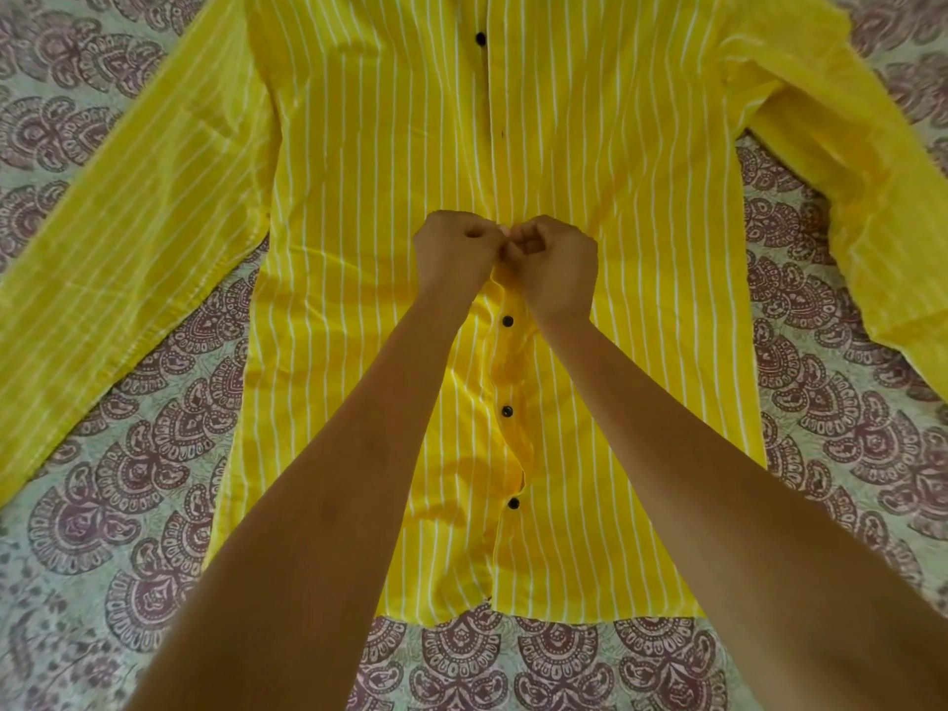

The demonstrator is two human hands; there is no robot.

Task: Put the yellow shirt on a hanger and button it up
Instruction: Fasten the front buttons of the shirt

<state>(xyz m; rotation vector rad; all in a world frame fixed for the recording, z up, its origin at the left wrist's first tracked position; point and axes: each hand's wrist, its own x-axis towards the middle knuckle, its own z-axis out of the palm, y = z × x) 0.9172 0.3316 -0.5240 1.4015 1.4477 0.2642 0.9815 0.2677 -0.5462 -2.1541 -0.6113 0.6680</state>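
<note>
- Lying front-up and flat, the yellow shirt [615,248] has its front opening within easy reach.
- At the shirt's middle, the left hand [451,251] and right hand [556,266] pinch the opening's edges together, seemingly to fasten it there.
- Under the shirt, a patterned bedsheet [128,479] supports it.

- The left hand [451,248] and right hand [554,264] are pinching the yellow shirt [641,300] mid-front, blocking that spot.
- Spread sleeves [128,238] are taking up both sides.
- Bedsheet [128,454] is lying open between sleeves and body.
</note>
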